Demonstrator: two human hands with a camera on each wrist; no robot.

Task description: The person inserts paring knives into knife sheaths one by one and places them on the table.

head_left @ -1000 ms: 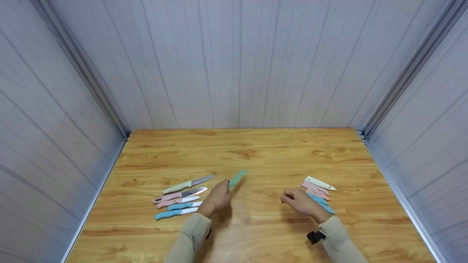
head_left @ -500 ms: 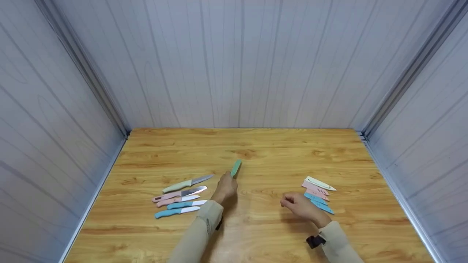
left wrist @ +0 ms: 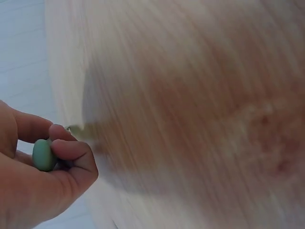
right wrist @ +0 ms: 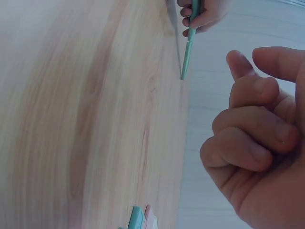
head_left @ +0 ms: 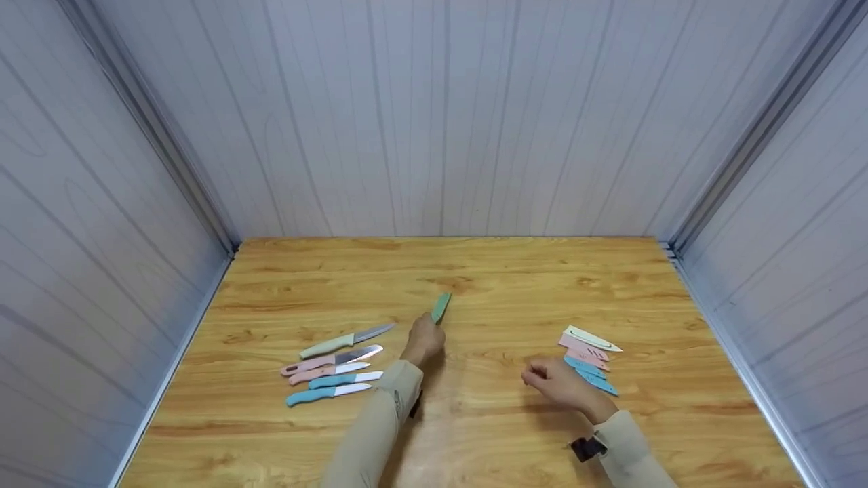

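Observation:
My left hand [head_left: 426, 337] grips a green knife [head_left: 441, 307] by its handle, held over the middle of the table. The blade end is green too and points away toward the back wall. In the left wrist view the rounded butt of the green handle [left wrist: 44, 155] pokes out between thumb and fingers. Held above the table to the right, my right hand [head_left: 559, 385] has loosely curled fingers and nothing in them. In the right wrist view its thumb and forefinger stand apart. Just beyond this hand lie blue sheaths [head_left: 591, 375], pink sheaths [head_left: 587, 350] and a white sheath [head_left: 593, 338].
Left of my left arm lie several bare-bladed knives: a cream-handled knife [head_left: 328, 347], two pink-handled knives [head_left: 310, 367] and two blue-handled knives [head_left: 312, 396]. The wooden table [head_left: 352, 271] meets pale panelled walls [head_left: 420, 122] at the back and sides.
My left hand has carried the green knife forward and slightly right, and the knife has turned to point more toward the back. The right hand has barely moved.

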